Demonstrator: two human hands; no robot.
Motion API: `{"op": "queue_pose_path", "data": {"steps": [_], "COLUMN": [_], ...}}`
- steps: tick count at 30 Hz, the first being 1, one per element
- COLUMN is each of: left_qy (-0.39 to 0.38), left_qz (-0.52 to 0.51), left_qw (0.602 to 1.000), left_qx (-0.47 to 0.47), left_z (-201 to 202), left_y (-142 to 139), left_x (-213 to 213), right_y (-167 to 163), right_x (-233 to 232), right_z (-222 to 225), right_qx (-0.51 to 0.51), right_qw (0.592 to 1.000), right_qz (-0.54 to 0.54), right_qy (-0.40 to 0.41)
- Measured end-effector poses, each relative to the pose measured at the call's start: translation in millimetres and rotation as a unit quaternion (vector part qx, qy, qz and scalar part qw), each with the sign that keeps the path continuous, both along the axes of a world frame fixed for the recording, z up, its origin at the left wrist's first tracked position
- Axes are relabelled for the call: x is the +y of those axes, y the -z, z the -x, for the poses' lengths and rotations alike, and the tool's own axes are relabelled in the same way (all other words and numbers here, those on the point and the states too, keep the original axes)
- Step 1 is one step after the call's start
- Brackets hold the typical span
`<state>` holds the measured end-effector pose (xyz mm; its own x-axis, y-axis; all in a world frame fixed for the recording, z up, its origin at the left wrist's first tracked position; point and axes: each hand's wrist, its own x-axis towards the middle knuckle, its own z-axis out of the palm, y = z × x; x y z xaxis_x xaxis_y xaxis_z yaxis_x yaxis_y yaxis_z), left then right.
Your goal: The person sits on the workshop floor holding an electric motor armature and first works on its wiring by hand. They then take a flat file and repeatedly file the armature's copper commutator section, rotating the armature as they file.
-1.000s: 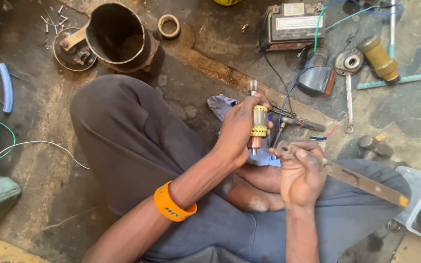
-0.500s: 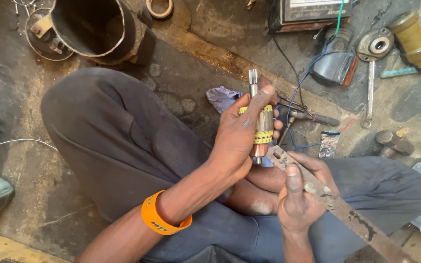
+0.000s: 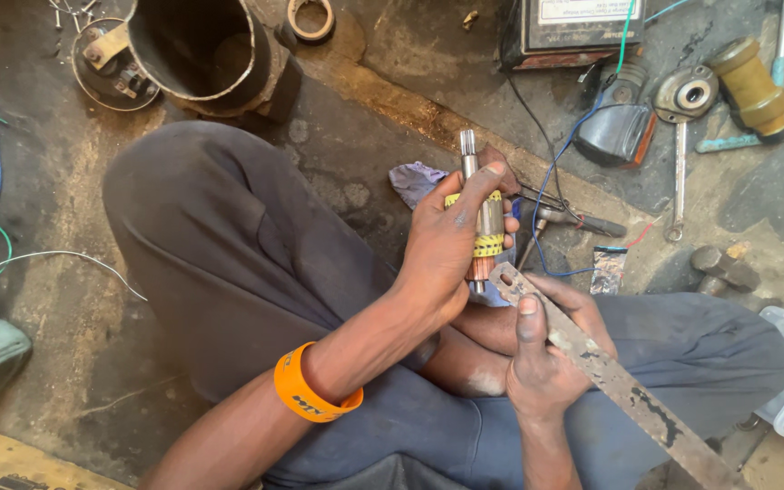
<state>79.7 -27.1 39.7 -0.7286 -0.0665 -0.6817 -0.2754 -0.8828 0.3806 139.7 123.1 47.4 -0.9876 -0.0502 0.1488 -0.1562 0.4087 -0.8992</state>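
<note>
**Motor armature held upright, metal strip at its lower end**

Head view: The left hand (image 3: 451,245) is closed around a small motor armature (image 3: 483,222), fingers wrapped over its yellow-banded body. The armature stands nearly upright; its steel shaft projects above the grip, and the copper end sits just below the fingers. The right hand (image 3: 546,354) is closed on a flat, rusty metal strip (image 3: 610,377), index finger laid along its top face. The holed tip of the strip lies just beside the lower end of the armature; contact cannot be confirmed. Beyond the grip, on the floor (image 3: 74,290), lie a wrench (image 3: 678,177), a hammer (image 3: 560,220) and a dark metal cylinder (image 3: 197,45). An orange wristband (image 3: 306,395) circles the left forearm.
</note>
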Motion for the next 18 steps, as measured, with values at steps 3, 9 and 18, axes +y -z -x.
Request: {"op": "queue_pose_path", "data": {"steps": [3, 9, 18], "left_qy": [-0.001, -0.01, -0.003], "left_qz": [-0.001, 0.004, 0.034], "left_qw": [1.0, 1.0, 0.999], "left_qx": [0.004, 0.013, -0.02], "left_z": [-1.1, -3.8, -3.4], "left_y": [-0.6, -3.7, 0.2], "left_x": [-0.4, -1.7, -3.2], "right_y": [1.0, 0.3, -0.6], "right_x": [-1.3, -3.7, -14.0], "right_z": [-0.5, -2.5, -3.8], "right_qx": [-0.007, -0.006, 0.049], "right_qw": [1.0, 1.0, 0.997], "right_qz": [0.006, 0.015, -0.056], "right_qy": [0.01, 0.005, 0.003]}}
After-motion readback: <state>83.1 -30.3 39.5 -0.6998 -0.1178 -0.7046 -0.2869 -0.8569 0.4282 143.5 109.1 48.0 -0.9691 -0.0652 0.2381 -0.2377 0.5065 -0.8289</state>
